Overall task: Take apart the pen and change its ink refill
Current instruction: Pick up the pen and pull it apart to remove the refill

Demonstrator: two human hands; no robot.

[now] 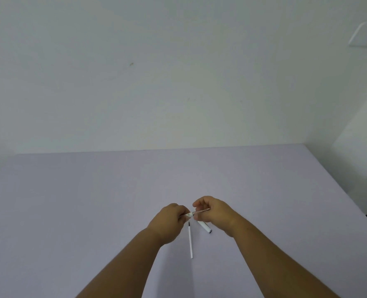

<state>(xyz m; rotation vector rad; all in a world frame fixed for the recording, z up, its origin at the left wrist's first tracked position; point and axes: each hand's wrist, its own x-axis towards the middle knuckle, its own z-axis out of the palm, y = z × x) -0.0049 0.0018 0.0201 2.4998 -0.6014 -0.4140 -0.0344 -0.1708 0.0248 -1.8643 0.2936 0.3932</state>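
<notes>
My left hand [171, 220] and my right hand [215, 212] meet over the lilac table [92, 201], both pinching a slim white pen [192, 214] held level between them. My left fingers grip its white end; my right fingers close on the thin, pinkish part that runs toward my right hand. Most of the pen is hidden by fingers. A white ink refill [190, 240] with a dark tip lies on the table just below my hands, pointing away from me. A white pen cap [205, 227] lies under my right hand, partly covered by it.
A pale wall rises behind the table's far edge [156, 150]. The table's right edge [346, 194] runs diagonally toward me, with a dark gap beyond it. A white object [365, 35] hangs on the wall at the upper right.
</notes>
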